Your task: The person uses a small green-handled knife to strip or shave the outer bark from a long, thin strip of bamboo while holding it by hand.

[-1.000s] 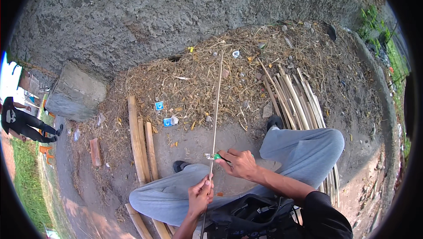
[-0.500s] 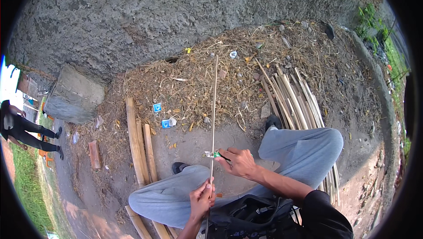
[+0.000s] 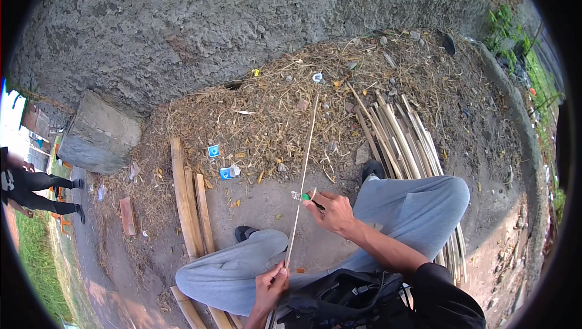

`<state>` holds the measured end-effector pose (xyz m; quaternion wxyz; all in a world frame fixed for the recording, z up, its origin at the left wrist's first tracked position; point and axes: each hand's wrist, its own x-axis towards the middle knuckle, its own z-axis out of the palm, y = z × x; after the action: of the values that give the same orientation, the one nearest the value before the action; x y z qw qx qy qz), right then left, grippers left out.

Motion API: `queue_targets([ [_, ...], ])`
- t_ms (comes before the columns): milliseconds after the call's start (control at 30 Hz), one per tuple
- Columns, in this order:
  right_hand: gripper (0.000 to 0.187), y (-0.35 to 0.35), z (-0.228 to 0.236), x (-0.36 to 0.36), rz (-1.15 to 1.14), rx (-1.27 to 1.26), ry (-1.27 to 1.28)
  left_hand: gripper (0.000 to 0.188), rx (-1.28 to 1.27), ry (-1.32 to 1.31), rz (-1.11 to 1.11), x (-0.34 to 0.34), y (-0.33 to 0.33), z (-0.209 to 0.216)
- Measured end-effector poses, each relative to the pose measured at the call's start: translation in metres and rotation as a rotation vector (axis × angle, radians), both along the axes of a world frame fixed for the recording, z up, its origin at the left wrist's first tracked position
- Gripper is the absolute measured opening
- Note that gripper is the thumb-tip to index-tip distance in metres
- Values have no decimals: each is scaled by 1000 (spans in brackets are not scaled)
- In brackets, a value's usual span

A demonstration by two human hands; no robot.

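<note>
A long, thin bamboo strip runs from near my waist out over the ground, its far end leaning to the right. My left hand is closed around its near part, low beside my left knee. Farther up, my right hand grips a small green-handled knife, whose silvery blade lies against the strip. A thin pale curl, perhaps a shaving, shows by the right fingers. Most of the knife's handle is hidden in that hand.
Many split bamboo strips lie to the right, partly under my right leg. Wider bamboo slats lie left. Ahead are dry litter, blue packets and a rough wall. A brick, concrete block and standing person are at left.
The strip's far end has swung right and come nearer. My left hand has drawn down and slightly left with it, while my right hand and the knife have shifted slightly right and nearer the far end.
</note>
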<state>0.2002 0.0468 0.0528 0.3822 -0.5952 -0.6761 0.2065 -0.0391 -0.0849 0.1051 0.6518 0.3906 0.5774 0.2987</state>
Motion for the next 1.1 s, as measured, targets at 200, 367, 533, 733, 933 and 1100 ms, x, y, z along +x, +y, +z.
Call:
queue_targets([
  [200, 21, 8, 1, 3, -35, 14, 19, 30, -98, -8, 1, -12, -17, 6],
  [367, 33, 38, -5, 38, -264, -110, 77, 36, -193, 103, 67, -22, -68, 2],
  [533, 35, 34, -1, 35, -221, -83, 77, 34, -271, 66, -19, -58, -97, -4],
  [733, 36, 36, 8, 42, -261, -143, 133, 27, -190, 102, -17, -71, -105, 27],
  [933, 36, 41, 3, 48, -231, -33, 113, 23, -55, 217, -14, -85, -119, 23],
  [1100, 37, 50, 1, 64, -302, -254, 135, 25, -134, 160, -11, -94, -129, 46],
])
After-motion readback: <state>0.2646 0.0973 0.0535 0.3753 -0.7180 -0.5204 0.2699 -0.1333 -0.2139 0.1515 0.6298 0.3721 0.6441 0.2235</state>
